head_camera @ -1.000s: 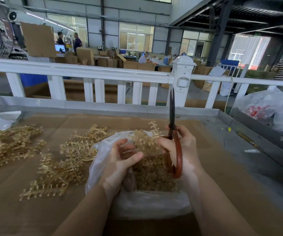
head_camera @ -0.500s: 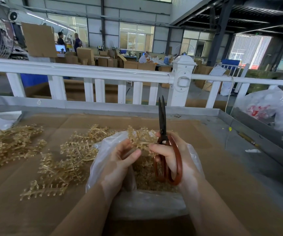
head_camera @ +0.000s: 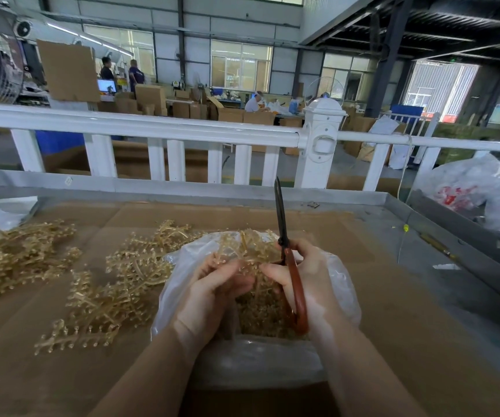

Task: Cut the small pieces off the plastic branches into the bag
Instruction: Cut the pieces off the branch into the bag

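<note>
A clear plastic bag (head_camera: 251, 362) lies open on the cardboard-covered table, holding a heap of small golden cut pieces (head_camera: 260, 311). Over its mouth my left hand (head_camera: 209, 293) holds a golden plastic branch (head_camera: 248, 248), fingers curled round its lower part. My right hand (head_camera: 309, 278) grips scissors (head_camera: 288, 254) with red-brown handles, the dark blades closed and pointing up and away from me, just right of the branch. My right fingertips reach toward the branch near my left fingers.
Loose golden branches lie on the cardboard left of the bag (head_camera: 116, 284) and in a pile at the far left (head_camera: 17, 257). A metal rim (head_camera: 182, 188) and white railing (head_camera: 152, 127) bound the table's far side. Filled plastic bags (head_camera: 468, 191) sit at the right.
The scissors have shifted left and lower, closer to the branch. The branch has sunk toward the bag's mouth, and both hands have drawn together over it.
</note>
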### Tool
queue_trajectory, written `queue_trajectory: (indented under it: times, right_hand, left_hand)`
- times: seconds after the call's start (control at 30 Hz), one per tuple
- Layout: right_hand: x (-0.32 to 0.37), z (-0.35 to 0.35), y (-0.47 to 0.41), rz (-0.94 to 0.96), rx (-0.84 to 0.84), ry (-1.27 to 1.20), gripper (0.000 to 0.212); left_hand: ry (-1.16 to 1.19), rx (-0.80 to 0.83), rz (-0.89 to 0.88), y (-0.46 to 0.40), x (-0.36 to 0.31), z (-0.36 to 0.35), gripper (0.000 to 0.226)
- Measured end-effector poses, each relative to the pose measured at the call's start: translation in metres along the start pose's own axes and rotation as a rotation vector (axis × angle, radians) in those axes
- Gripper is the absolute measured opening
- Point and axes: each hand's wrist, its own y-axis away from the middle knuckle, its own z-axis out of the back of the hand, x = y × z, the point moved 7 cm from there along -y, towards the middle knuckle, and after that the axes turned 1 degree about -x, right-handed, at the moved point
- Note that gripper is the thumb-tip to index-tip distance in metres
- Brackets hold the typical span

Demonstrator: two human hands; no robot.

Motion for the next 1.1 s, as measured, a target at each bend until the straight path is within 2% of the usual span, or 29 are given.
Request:
queue_trajectory:
  times: [0.1, 0.27, 0.4, 0.53, 0.7, 0.87, 0.97, 1.1]
  right_hand:
    - [0.000, 0.001, -0.001, 0.080, -0.031, 0.136, 0.034]
    - [0.016, 0.007, 0.004, 0.300, -0.182, 0.246, 0.032]
    - [0.026, -0.007, -0.001, 0.354, -0.006, 0.268, 0.033]
    - [0.023, -0.022, -0.007, 0.295, 0.145, 0.370, 0.027]
    - [0.022, -0.019, -0.014, 0.258, 0.171, 0.287, 0.027]
    - [0.016, -0.018, -0.018, 0.212, 0.182, 0.214, 0.028]
    - [0.012, -0.015, -0.022, 0.201, 0.123, 0.228, 0.027]
    - [0.002, -0.002, -0.025, 0.104, -0.037, 0.126, 0.027]
  left_hand:
    - [-0.120, -0.077, -0.064, -0.002, -0.001, 0.007, 0.020]
    - [-0.383, -0.053, -0.150, 0.005, -0.004, -0.003, 0.011]
    - [-0.586, -0.042, -0.249, 0.013, -0.015, -0.011, 0.012]
    - [-0.522, -0.020, -0.125, 0.012, -0.010, -0.014, 0.017]
    - [-0.397, -0.062, -0.048, 0.009, -0.003, -0.007, 0.014]
    - [-0.406, -0.022, -0.056, 0.006, -0.001, -0.006, 0.018]
    - [-0.365, -0.045, -0.086, 0.004, 0.000, -0.002, 0.017]
    - [-0.120, -0.071, -0.012, 0.000, 0.009, 0.002, 0.014]
